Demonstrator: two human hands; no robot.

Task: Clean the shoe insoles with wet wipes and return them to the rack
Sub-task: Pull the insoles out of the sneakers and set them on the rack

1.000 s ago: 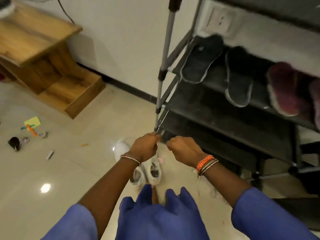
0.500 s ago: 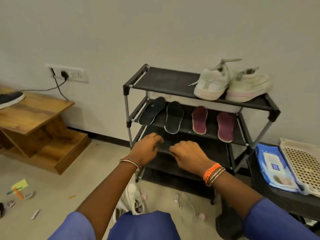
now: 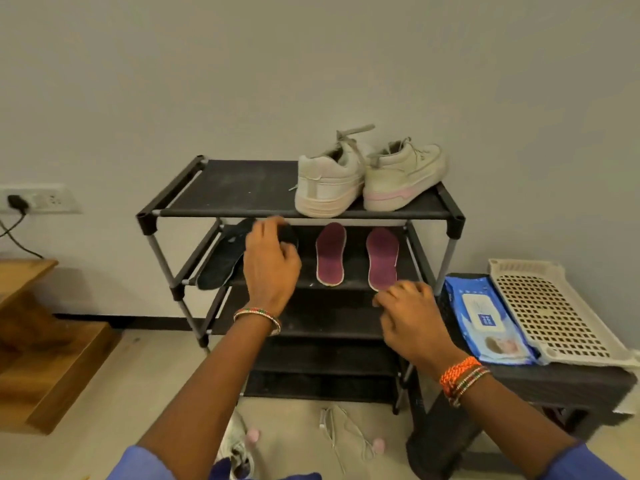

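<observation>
1. My left hand reaches under the top shelf edge of the shoe rack, fingers curled over the second black insole; whether it really grips yet, I cannot tell.
2. The other black insole overhangs the second shelf's left rail; two maroon insoles lie flat beside it.
3. My right hand hovers loosely curled and empty in front of the rack, probably bound for the wet wipes pack on the dark desk.
4. White sneakers crowd the top shelf; headroom under it is tight, so I'd draw insoles forward.
</observation>
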